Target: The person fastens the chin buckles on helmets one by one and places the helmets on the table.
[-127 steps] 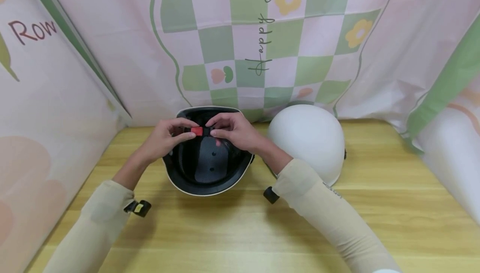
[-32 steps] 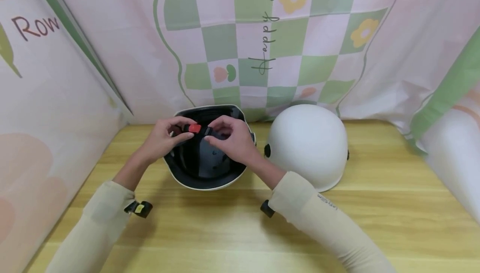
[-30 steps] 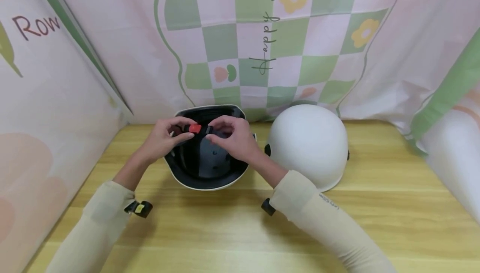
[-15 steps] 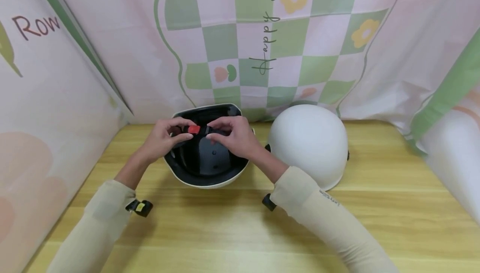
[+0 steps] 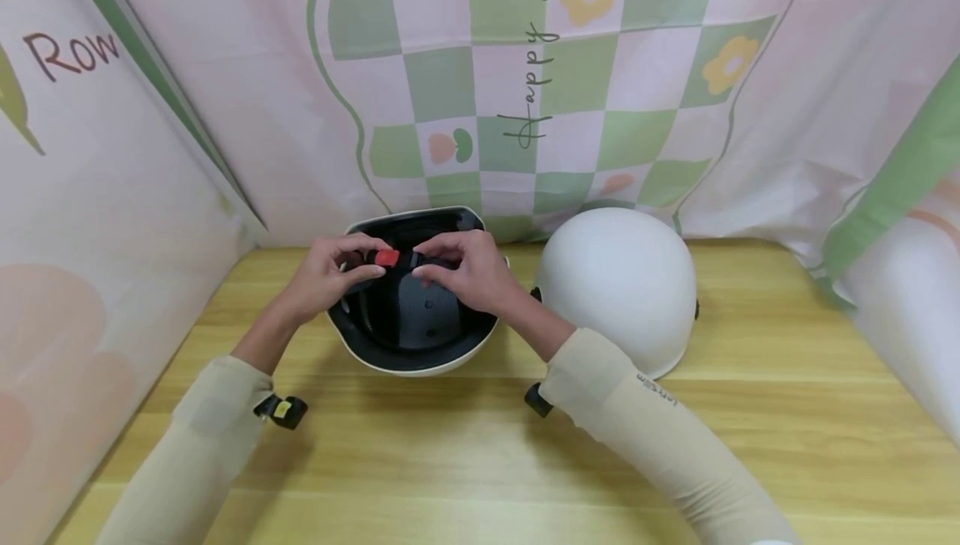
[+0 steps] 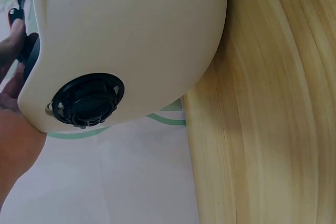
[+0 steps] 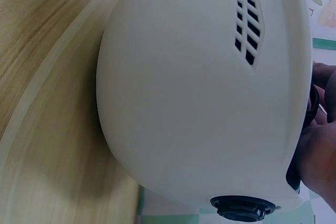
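An upturned white helmet point(image 5: 420, 372) with a black lining rests on the table, its hollow facing up. Over the opening, my left hand point(image 5: 324, 274) pinches the red chin strap buckle point(image 5: 387, 257) between thumb and fingers. Opposite it, my right hand point(image 5: 472, 272) pinches the black end of the chin strap point(image 5: 415, 260), in line with the red piece and close to it. The left wrist view shows the white shell with a round black side knob point(image 6: 88, 100), the fingers partly cut off at the edge. Vent slots point(image 7: 248, 22) appear on the shell in the right wrist view.
A second white helmet point(image 5: 618, 287) sits dome up just right of the first, beside my right forearm. The wooden table point(image 5: 420, 462) ends at a printed curtain point(image 5: 495, 78) close behind both helmets. Another curtain point(image 5: 135, 220) borders the left side.
Over the last seconds the upturned helmet has tipped slightly and the view has shifted a little. Both hands keep their pinch on the strap pieces; in the last half second they hardly move.
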Demonstrator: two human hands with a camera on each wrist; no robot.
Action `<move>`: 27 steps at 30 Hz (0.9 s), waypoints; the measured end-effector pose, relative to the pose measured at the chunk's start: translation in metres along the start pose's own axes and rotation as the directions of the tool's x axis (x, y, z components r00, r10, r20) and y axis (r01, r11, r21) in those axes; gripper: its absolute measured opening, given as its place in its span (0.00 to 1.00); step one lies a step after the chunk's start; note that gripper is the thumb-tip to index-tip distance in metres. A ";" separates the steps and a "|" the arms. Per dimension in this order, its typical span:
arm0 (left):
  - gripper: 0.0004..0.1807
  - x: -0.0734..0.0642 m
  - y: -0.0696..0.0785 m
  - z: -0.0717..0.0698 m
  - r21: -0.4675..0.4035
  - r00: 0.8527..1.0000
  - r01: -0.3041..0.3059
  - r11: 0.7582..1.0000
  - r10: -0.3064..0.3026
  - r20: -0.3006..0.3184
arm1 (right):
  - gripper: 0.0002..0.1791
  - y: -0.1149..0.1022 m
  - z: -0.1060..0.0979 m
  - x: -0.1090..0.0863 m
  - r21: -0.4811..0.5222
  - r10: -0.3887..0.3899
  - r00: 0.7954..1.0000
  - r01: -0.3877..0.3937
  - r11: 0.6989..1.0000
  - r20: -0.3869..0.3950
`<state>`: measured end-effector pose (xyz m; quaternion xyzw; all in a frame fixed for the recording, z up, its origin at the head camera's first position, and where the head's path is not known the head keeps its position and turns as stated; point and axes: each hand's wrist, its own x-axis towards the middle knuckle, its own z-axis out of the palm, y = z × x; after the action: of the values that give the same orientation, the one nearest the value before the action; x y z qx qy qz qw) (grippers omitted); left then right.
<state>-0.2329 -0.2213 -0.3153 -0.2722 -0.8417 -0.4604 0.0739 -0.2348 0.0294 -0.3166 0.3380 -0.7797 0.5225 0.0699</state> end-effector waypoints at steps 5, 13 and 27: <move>0.11 0.000 0.000 -0.001 -0.004 1.000 -0.014 1.000 0.014 0.008 | 0.12 0.001 0.001 0.000 0.018 -0.002 1.000 0.002 1.000 0.001; 0.11 -0.001 -0.001 0.000 0.038 0.999 -0.049 0.998 0.050 -0.010 | 0.12 0.001 0.000 0.002 0.024 0.001 1.000 -0.001 1.000 0.012; 0.10 -0.001 -0.002 0.002 0.047 0.998 -0.064 0.997 0.065 -0.026 | 0.13 0.002 0.002 0.002 0.047 0.024 1.000 -0.024 0.999 0.009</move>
<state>-0.2323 -0.2206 -0.3183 -0.2910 -0.8417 -0.4421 0.1066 -0.2368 0.0275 -0.3176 0.3322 -0.7714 0.5402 0.0524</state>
